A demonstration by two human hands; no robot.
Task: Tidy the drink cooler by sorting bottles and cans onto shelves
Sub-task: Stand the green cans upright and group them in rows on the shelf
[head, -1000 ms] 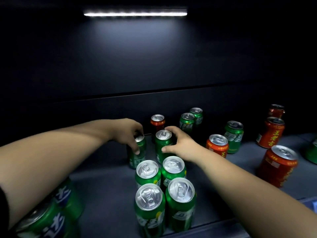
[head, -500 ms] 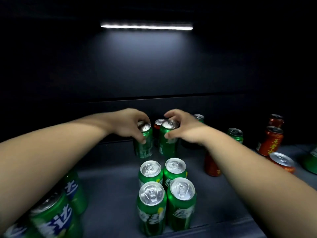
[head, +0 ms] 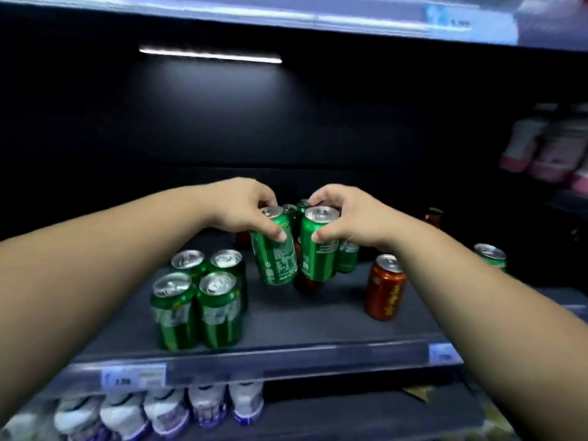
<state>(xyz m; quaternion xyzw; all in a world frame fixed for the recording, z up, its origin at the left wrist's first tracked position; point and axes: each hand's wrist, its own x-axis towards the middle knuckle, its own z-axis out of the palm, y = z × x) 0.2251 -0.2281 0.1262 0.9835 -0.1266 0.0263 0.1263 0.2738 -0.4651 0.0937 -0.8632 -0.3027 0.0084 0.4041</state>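
Note:
My left hand (head: 245,206) grips a green can (head: 275,249) by its top and holds it tilted above the dark shelf (head: 302,323). Close beside it, my right hand (head: 346,218) grips a second green can (head: 318,246) by its rim, also lifted off the shelf. The two held cans nearly touch. A block of several green cans (head: 200,297) stands on the shelf at the front left. More green cans (head: 348,259) and a red one stand behind the held pair, partly hidden.
A red can (head: 385,286) stands right of centre, under my right forearm. Another green can (head: 490,254) and a red can (head: 432,216) are further right. The shelf's front rail (head: 286,361) carries price tags. White bottle tops (head: 203,405) line the shelf below. Pink packs (head: 547,148) sit at the far right.
Both hands have lifted their green cans off the shelf and drawn them toward me. The view has pulled back, showing the shelf edge and the shelf below.

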